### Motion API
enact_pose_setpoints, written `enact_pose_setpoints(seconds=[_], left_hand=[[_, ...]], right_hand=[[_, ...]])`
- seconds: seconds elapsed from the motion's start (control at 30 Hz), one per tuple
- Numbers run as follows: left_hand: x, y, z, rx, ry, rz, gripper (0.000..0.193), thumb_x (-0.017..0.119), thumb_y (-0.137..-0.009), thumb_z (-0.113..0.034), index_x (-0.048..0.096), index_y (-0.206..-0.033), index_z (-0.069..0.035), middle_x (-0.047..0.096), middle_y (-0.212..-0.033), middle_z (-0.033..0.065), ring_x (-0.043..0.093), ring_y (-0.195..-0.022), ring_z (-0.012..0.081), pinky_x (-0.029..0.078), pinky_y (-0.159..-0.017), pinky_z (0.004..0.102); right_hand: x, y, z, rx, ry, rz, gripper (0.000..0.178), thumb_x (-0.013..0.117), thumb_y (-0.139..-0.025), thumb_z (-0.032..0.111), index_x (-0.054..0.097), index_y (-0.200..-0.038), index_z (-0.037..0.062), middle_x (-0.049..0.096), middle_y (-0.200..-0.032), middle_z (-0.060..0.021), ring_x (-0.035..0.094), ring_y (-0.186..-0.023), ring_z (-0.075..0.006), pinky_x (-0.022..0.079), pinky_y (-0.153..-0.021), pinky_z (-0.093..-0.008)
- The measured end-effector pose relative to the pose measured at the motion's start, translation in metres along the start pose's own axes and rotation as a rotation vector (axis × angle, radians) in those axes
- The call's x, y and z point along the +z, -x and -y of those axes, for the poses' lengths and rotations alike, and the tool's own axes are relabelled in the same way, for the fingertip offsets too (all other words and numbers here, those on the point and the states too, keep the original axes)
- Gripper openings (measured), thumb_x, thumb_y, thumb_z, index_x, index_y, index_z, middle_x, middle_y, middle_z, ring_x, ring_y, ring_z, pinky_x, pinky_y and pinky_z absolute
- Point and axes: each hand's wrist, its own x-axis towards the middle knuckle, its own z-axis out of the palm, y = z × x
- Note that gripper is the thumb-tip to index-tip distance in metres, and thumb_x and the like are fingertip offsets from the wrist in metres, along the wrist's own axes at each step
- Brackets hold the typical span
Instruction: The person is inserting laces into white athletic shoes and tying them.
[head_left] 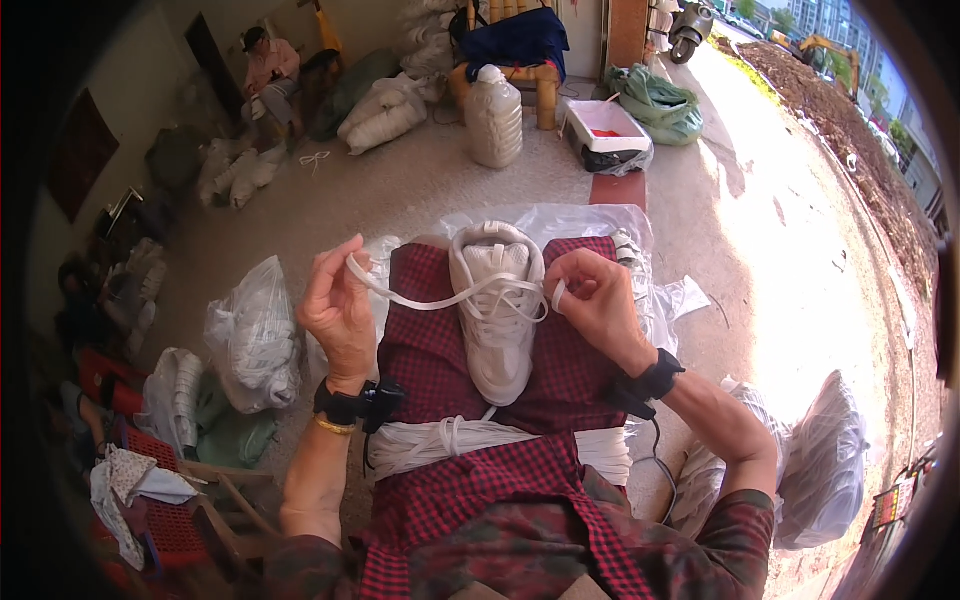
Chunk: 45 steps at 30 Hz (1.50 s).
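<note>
Clear plastic wraps a pale bundle, its bag (255, 340) on the floor at left. Next comes the person's left hand (338, 305), raised, thumb and fingers pinching a white lace (415, 305). That strand sags across to a white shoe (498, 350), which sits in the middle on a red-and-black checked apron (425, 365) over the lap, toe toward the person. Lace crosses loosely above the tongue. Below the toe, a bundle of white cords (400, 452) lies across the waist. At right, the right hand (600, 305) grips another part of the lace between thumb and fingertips, close beside the shoe. Neither hand steadies the shoe, so a hard or uneven pull could tip it; a slackened pinch could let the loose crossing slip apart.
</note>
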Motion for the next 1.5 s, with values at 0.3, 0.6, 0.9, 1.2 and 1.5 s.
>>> enact_pose_setpoints(seconds=[0.3,0.6,0.9,1.2,1.5], left_hand=[[0.012,0.016,0.009,0.013,-0.028,0.307,0.016,0.067,-0.090,0.003,0.071,-0.106,0.000,0.069,-0.099,0.0077,0.067,-0.088,0.0133,0.055,-0.079,0.0256],[0.024,0.029,0.021,-0.260,0.219,0.381,0.015,0.064,-0.093,0.001,0.070,-0.107,0.001,0.069,-0.098,0.0062,0.068,-0.091,0.0119,0.057,-0.082,0.0263],[0.034,0.037,0.020,-0.145,0.167,0.311,0.007,0.067,-0.091,0.001,0.066,-0.098,0.001,0.071,-0.091,0.0079,0.073,-0.082,0.0147,0.057,-0.067,0.0250],[0.040,0.038,0.020,-0.059,0.081,0.279,0.011,0.070,-0.084,0.001,0.062,-0.090,-0.002,0.066,-0.083,0.0107,0.067,-0.068,0.0219,0.052,-0.060,0.0317],[0.042,0.024,0.014,-0.054,0.052,0.408,0.007,0.069,-0.088,0.002,0.066,-0.094,0.000,0.070,-0.090,0.0080,0.070,-0.077,0.0146,0.057,-0.067,0.0256]], right_hand=[[-0.004,-0.028,0.024,-0.197,0.438,0.303,0.029,0.062,-0.078,-0.003,0.066,-0.106,0.0046,0.066,-0.083,-0.0133,0.067,-0.073,-0.0280,0.054,-0.071,-0.0380],[-0.014,-0.058,0.059,-0.533,1.019,0.674,0.021,0.075,-0.081,0.013,0.072,-0.101,0.0100,0.053,-0.093,-0.0092,0.053,-0.096,-0.0260,0.050,-0.079,-0.0385],[-0.028,-0.093,0.053,-0.044,0.622,0.974,0.020,0.070,-0.082,0.007,0.074,-0.101,0.0045,0.065,-0.100,-0.0124,0.060,-0.096,-0.0265,0.048,-0.085,-0.0354],[-0.006,-0.072,0.041,0.041,0.691,0.629,0.028,0.067,-0.087,0.028,0.075,-0.086,0.0012,0.070,-0.090,-0.0182,0.069,-0.084,-0.0256,0.053,-0.074,-0.0367],[-0.019,-0.112,0.059,0.018,-0.047,-0.032,0.025,0.067,-0.089,0.020,0.067,-0.105,0.0018,0.057,-0.078,-0.0035,0.055,-0.075,-0.0138,0.047,-0.073,-0.0292]])
